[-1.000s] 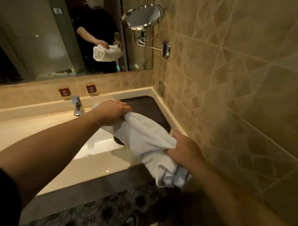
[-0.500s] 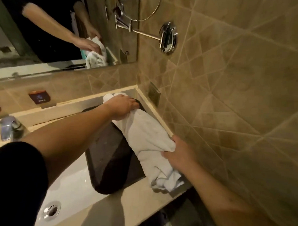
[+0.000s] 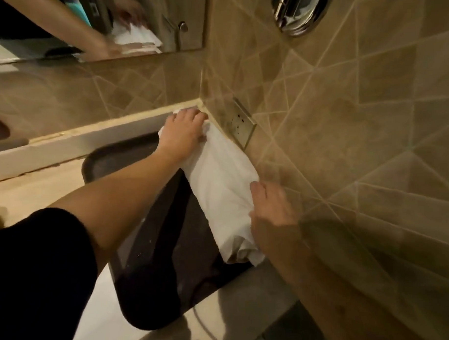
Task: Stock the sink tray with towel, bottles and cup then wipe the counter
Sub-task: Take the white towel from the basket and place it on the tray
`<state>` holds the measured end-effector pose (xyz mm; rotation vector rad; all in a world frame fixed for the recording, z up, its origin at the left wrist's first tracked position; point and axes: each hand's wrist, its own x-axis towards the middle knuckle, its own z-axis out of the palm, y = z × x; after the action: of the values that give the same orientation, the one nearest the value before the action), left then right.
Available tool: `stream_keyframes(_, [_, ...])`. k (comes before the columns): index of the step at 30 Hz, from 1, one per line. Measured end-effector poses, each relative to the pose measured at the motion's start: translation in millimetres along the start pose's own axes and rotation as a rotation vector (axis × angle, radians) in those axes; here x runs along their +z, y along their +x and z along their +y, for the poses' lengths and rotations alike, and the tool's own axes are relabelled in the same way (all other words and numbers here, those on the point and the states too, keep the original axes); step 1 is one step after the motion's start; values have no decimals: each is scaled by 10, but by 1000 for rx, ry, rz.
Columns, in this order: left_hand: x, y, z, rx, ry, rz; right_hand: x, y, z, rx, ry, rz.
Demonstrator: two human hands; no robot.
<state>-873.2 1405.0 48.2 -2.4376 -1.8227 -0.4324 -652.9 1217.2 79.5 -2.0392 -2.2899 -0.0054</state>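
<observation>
The tiled wall (image 3: 344, 140) and its socket plate (image 3: 242, 126) block you right of the towel (image 3: 218, 177). Left, the dark tray (image 3: 155, 248) lies bare. The ledge (image 3: 65, 150) closes the far side.

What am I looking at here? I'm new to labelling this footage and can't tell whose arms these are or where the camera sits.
There is no machine: a person wears one wide-angle camera on the head, looking down at their own bare arms. The left hand presses the far end of a rolled white cloth towel in the corner by the tiled wall; the right hand grips its near end. The towel lies along the right side of a dark rounded rectangular tray on the pale stone counter. A metal wall socket sits beside the towel. The mirror above reflects the same arms.
</observation>
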Motion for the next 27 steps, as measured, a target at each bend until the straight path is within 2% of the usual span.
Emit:
stream_keyframes(1, [31,-97,21,-155,-35,81,27,-50,-53,-118,-52,76])
stream_keyframes(2, [61,-195,37,-290,-93,133,58,-89,-127,-241,-69,71])
stream_keyframes(3, [96,-276,46,-391,-183,136,94,-112,-200,-346,-65,-20])
stream_keyframes(5, [180,-361,40,-477,-437,4,210,-125,-290,-458,-109,-170])
stream_keyframes(8, [281,-359,-20,-386,-630,-241,327,-143,-154,-469,-232,-211])
stream_keyframes(12, [362,-253,-49,-302,-637,-353,442,-233,194,-487,-221,-204])
stream_keyframes(23, [508,-137,-143,-349,-557,-370,667,-282,262,-480,-198,-178])
stream_keyframes(27, [392,-109,-134,-344,-623,-457,651,-251,261,-475,-191,-208])
